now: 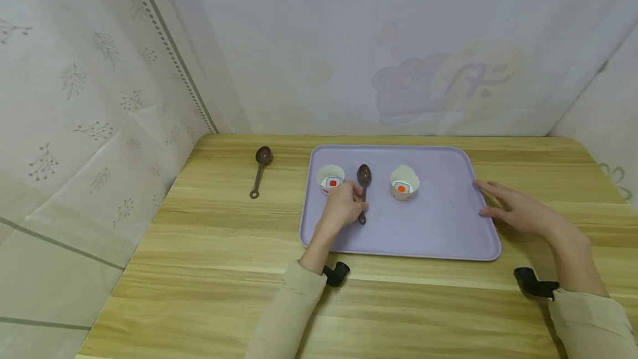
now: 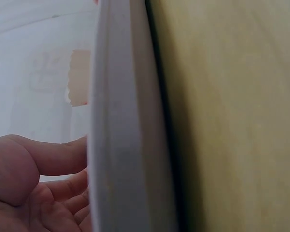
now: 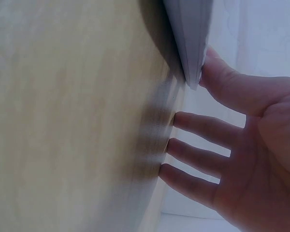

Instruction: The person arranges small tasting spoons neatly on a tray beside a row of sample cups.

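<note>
A brown measuring spoon (image 1: 364,175) lies on the lilac tray (image 1: 438,226), its bowl toward the back. My left hand (image 1: 343,204) pinches its handle between thumb and fingers. In the left wrist view the tray's rim hides those fingertips. Just behind that hand stands a paper baking cup (image 1: 331,172) with a red-marked square inside. Right of the spoon is another paper baking cup (image 1: 404,177), holding an orange-marked square. My right hand (image 1: 523,209) rests at the tray's right edge with fingers spread. In the right wrist view its thumb (image 3: 222,79) touches the rim, and other fingertips meet the tabletop.
A second brown measuring spoon (image 1: 262,157) lies on the wooden table (image 1: 209,270), left of the tray. Patterned cloth (image 1: 309,71) hangs along the table's back edge and at both sides. Black straps (image 1: 336,274) sit on both wrists.
</note>
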### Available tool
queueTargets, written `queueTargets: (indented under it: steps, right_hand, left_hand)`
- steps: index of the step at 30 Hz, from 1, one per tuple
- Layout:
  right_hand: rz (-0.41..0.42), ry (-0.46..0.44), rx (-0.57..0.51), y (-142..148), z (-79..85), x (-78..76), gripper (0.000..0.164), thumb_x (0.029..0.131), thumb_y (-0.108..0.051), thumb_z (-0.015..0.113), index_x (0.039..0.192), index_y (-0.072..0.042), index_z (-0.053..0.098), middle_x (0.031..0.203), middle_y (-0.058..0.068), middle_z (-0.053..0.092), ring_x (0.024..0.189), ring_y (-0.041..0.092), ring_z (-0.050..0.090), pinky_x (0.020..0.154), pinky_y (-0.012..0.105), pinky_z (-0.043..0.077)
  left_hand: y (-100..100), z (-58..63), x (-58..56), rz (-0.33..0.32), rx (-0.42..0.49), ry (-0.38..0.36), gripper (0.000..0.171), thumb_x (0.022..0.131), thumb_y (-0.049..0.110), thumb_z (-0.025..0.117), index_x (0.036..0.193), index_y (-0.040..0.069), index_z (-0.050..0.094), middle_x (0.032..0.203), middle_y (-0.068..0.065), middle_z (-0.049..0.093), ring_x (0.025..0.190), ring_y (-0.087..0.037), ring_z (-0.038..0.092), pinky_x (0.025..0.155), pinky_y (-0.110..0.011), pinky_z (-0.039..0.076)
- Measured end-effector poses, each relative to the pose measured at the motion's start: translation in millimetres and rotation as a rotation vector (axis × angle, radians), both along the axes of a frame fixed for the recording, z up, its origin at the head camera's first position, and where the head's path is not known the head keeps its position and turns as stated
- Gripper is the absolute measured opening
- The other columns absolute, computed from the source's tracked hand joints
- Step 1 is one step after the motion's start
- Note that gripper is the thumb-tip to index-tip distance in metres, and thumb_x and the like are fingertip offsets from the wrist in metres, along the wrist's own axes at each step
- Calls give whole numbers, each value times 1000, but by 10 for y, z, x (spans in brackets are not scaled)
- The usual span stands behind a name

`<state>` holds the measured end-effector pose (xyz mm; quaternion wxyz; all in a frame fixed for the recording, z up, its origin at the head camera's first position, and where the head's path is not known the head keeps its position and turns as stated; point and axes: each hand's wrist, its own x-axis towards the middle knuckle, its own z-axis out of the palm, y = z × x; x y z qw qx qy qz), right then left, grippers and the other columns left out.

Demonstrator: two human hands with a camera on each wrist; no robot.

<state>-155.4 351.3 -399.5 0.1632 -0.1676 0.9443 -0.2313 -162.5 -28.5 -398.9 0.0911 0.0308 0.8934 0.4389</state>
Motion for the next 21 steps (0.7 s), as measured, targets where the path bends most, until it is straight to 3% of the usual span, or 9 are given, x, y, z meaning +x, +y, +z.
queueTargets:
  steps: [10, 21]
  right_hand:
    - [-6, -7, -3, -2, -7, -4, 73, 103, -30, 60, 156, 3, 24, 151, 46, 18, 135, 66, 21, 103, 76, 23]
    - [-18, -28, -6, 7, -14, -10, 74, 103, -31, 60, 157, 2, 22, 153, 45, 15, 136, 66, 19, 103, 76, 22]
  left_hand:
    - [59, -6, 7, 21, -77, 51, 21, 83, 2, 80, 99, 1, 66, 76, -3, 63, 67, -15, 57, 62, -27, 47]
    - [82, 9, 24, 36, -118, 56, 21, 85, 7, 80, 101, 2, 66, 77, -4, 64, 69, -17, 59, 62, -27, 48]
